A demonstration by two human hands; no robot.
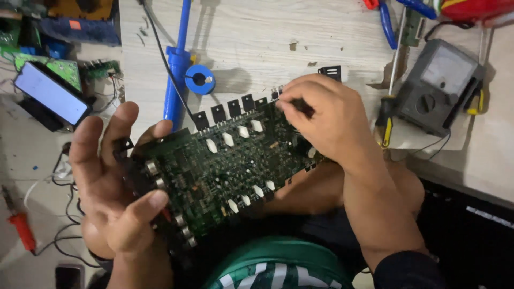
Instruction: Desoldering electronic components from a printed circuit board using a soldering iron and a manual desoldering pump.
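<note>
Left hand cradles the near end of the green circuit board held above the lap; right hand pinches a component at its far edge, by the black transistor row. Step in hand looks like component inspection; the next move needs a steady board. Beyond, on the tabletop: blue desoldering pump, analog multimeter.

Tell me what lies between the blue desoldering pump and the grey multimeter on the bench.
In the head view, the right hand and the circuit board's far edge lie between desoldering pump and multimeter.

- One green circuit board, held by two hands: left hand, right hand.
- Beyond the board: one blue desoldering pump, one solder spool.
- Right of the board: one grey multimeter.
</note>
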